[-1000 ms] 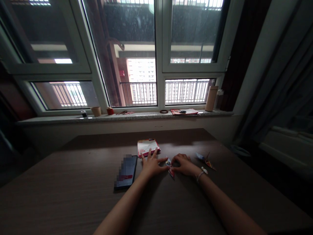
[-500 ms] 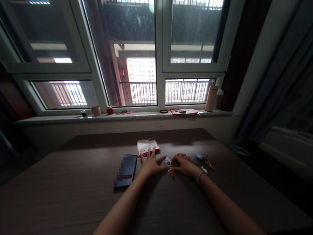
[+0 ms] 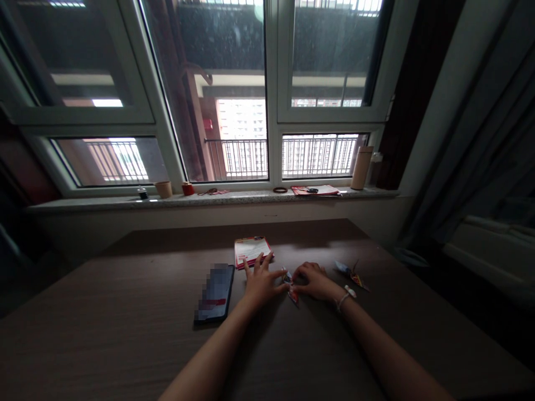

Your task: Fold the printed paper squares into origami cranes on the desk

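Note:
A small piece of folded paper (image 3: 293, 297), printed red and white, lies on the table between my hands. My left hand (image 3: 263, 283) touches its left side with thumb and index finger, which hold it there. The other left fingers spread out over the near edge of a stack of red-bordered paper sheets (image 3: 251, 249). From the right, my right hand (image 3: 316, 281) pinches the same paper, its fingers curled and covering part of it. A bracelet (image 3: 346, 295) circles my right wrist. Right of that hand lies a second folded paper piece (image 3: 351, 274), pointed at its ends.
On the brown table (image 3: 125, 301), a phone (image 3: 215, 298) lies left of my left hand. Along the windowsill (image 3: 251, 197) stand a paper cup (image 3: 164, 189), a red spool (image 3: 188, 189) and a tan bottle (image 3: 361, 168). More papers (image 3: 324, 190) with scissors (image 3: 311, 190) lie there.
My left index finger has shifted inward over the upper part of the folded paper, and the other left fingers have moved slightly right. My right hand stays almost still.

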